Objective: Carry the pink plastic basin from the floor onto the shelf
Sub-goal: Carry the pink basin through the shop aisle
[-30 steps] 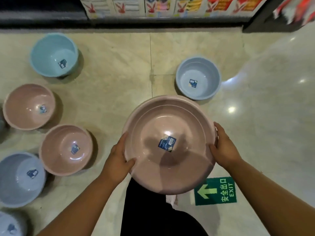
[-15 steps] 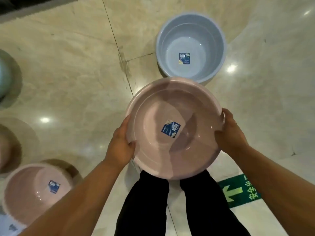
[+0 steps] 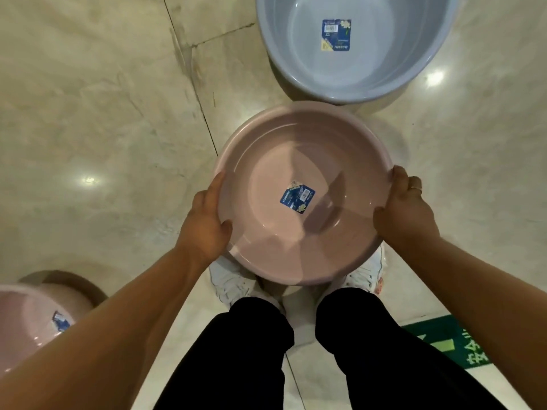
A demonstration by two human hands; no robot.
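I hold a round pink plastic basin (image 3: 302, 161) in front of me, above my feet, mouth up. A blue label is stuck on its inner bottom. My left hand (image 3: 207, 223) grips the left rim, thumb inside the bowl. My right hand (image 3: 405, 214) grips the right rim; a ring shows on one finger. The basin is off the floor, level with my knees. No shelf is in view.
A pale blue basin (image 3: 296, 75) stands on the marble floor just ahead. Another pink basin (image 3: 26, 318) sits at the lower left. A green exit arrow sticker (image 3: 450, 344) lies on the floor at the lower right. My black trousers and white shoes show below.
The view has tilted further down and closer to the floor: the shelf and the far basins have left the frame. Both hands keep their hold on the pink basin.
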